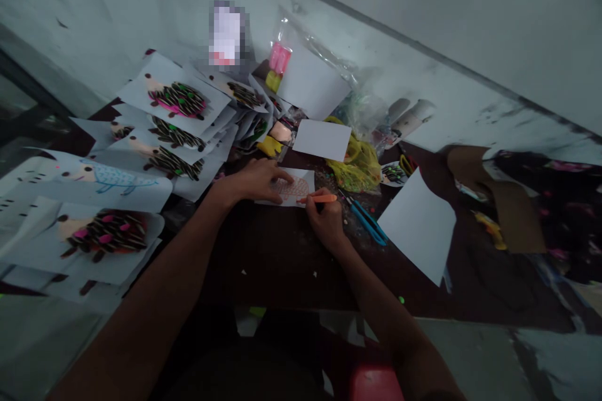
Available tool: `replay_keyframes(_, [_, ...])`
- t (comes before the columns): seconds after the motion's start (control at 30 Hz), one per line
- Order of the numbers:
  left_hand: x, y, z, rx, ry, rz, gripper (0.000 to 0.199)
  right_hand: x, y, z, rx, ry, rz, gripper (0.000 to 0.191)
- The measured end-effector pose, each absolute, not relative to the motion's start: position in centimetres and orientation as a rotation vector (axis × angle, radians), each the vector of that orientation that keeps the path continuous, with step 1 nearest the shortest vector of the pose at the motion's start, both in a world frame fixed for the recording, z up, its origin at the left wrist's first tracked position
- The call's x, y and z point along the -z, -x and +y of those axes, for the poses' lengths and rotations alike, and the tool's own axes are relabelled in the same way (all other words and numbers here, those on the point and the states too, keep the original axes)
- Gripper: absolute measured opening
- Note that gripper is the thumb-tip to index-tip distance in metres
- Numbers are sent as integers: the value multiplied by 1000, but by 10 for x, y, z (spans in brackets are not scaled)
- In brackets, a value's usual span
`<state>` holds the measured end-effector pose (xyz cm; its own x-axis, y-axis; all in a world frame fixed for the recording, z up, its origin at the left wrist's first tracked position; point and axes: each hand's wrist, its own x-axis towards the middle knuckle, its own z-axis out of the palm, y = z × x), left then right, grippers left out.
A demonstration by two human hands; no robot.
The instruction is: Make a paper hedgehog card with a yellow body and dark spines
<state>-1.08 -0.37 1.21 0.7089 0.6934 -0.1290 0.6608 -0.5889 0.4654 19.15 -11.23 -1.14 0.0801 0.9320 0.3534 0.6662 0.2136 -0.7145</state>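
Note:
A small white paper with an orange scale-like drawing lies on the dark table. My left hand rests on the left part of this paper, its fingers spread. In my right hand is an orange marker, its tip at the right edge of the drawing. Blue-handled scissors lie just right of my right hand.
Stacked papers with hedgehog pictures fill the left side. Behind my hands are a blank white card and a yellow bag. A large white sheet lies to the right, brown cardboard beyond it. The wall rises behind.

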Motion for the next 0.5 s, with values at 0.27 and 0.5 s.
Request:
replay_keyframes(0.27, [-11, 11, -3, -83, -2425, 1038, 56, 11, -193, -111, -361, 1536, -1664, 19])
replay_keyframes(0.5, [-17, 10, -5, -60, -2418, 1068, 55, 11, -194, -111, -373, 1532, -1655, 19])
